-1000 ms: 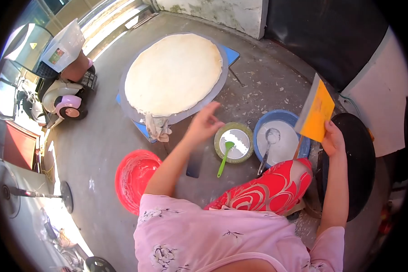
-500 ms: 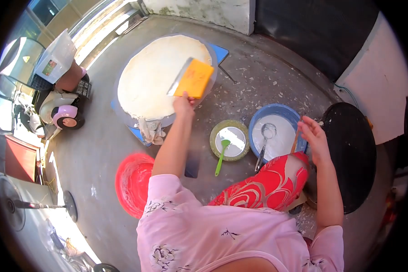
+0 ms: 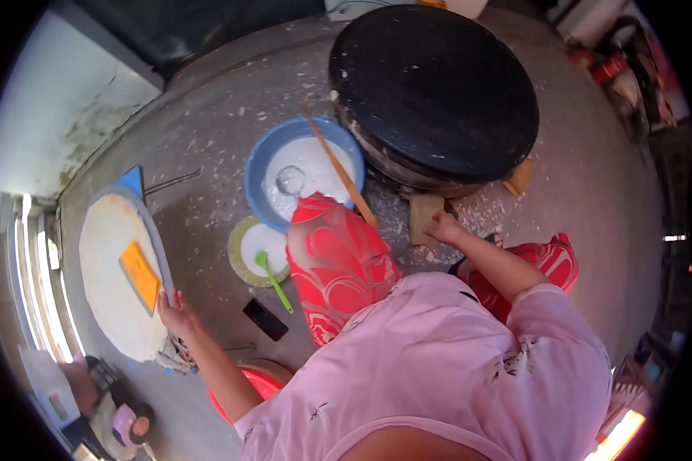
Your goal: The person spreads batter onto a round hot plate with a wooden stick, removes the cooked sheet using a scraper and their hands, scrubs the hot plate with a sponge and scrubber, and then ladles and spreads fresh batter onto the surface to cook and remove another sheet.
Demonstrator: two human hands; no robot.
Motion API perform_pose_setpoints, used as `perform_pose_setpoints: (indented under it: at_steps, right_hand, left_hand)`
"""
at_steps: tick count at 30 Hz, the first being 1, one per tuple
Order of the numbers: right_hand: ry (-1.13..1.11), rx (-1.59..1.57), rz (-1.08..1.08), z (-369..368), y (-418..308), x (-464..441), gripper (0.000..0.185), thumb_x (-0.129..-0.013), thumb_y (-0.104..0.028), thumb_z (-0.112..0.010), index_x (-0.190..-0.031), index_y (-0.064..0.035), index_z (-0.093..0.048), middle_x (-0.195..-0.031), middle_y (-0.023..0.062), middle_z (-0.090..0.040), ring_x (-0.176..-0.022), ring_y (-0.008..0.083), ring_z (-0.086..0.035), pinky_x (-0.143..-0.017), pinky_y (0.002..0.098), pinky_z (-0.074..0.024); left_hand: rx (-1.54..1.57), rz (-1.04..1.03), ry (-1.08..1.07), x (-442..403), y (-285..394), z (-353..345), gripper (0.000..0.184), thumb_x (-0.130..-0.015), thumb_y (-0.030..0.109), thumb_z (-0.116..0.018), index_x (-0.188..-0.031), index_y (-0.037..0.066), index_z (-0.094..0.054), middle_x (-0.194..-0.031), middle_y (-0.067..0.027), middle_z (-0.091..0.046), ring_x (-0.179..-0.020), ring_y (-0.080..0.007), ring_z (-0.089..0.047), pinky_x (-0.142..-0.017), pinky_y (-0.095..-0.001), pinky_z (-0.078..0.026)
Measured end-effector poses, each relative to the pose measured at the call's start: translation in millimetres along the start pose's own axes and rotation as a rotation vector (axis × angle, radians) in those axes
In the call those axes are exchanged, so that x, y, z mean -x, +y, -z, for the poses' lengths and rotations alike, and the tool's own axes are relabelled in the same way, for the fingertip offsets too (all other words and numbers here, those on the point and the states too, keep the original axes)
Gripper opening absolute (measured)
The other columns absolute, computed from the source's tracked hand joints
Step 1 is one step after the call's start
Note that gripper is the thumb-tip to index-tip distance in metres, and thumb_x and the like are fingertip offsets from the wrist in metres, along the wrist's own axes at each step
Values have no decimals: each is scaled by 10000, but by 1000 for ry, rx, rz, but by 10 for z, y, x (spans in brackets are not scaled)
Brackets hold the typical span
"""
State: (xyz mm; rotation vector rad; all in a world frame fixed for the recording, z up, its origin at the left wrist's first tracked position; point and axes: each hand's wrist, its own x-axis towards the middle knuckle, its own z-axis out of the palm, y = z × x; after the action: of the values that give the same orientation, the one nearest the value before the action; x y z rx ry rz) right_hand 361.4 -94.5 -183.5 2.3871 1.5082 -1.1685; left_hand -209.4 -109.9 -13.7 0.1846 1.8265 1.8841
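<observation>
My left hand (image 3: 178, 313) is open, fingers apart, at the near edge of a round stack of thin pale flatbread (image 3: 115, 269). A scraper with an orange-yellow handle (image 3: 139, 270) lies on the stack, just beyond my fingertips. My right hand (image 3: 444, 229) is closed, fingers curled, beside a tan block (image 3: 425, 215) at the foot of a large round black griddle (image 3: 438, 92). Whatever those fingers may hold is too small to make out. Across the rim of a blue basin (image 3: 257, 165) of white batter leans a wooden stick (image 3: 337, 165); a ladle (image 3: 291, 181) rests in the batter.
A green-rimmed bowl (image 3: 238, 260) holds white liquid and a green spatula (image 3: 273, 278). Near it, a black phone (image 3: 266, 319) lies on the floor. Part of a red basin (image 3: 261, 382) shows beneath my left arm. White flakes litter the floor around the griddle.
My left hand has let go of the scraper, which now lies on the flatbread stack. My right hand has moved from beside the blue basin to the griddle's foot. The view has swung right.
</observation>
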Motion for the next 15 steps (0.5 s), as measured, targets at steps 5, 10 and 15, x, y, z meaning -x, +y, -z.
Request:
perform_pose_setpoints:
  at_steps: [5, 10, 15]
  right_hand:
    - [69, -105, -350, -112, -331, 95, 1025, -602, -466, -743, -1357, -89, -162, -1329, 187, -319, -1181, 365, -397, -957, 404, -373]
    - [257, -191, -472, -334, -235, -189, 945, -607, -422, -747, -1301, -97, -194, -1195, 185, -432, -1080, 341, -479, -886, 442, -414]
    - [178, -135, 437, 370, -280, 624, 731, -579, -318, -729, -1184, -91, -389, -1136, 182, -450, -1063, 356, -467, -870, 453, -382]
  left_hand:
    - [-263, -88, -321, 1233, -93, -541, 379, -890, 115, -492, -1253, 49, -408, -1081, -79, -524, -917, -158, -551, -758, -275, -445]
    - [-412, -83, -547, 1700, -30, -755, 422, -893, 129, -496, -1292, 51, -383, -1215, -59, -465, -959, -127, -542, -765, -266, -440]
    - [-507, -639, -680, 1952, -123, -981, 413, -896, 99, -458, -1295, 33, -372, -1340, -98, -336, -1081, -183, -479, -840, -293, -425]
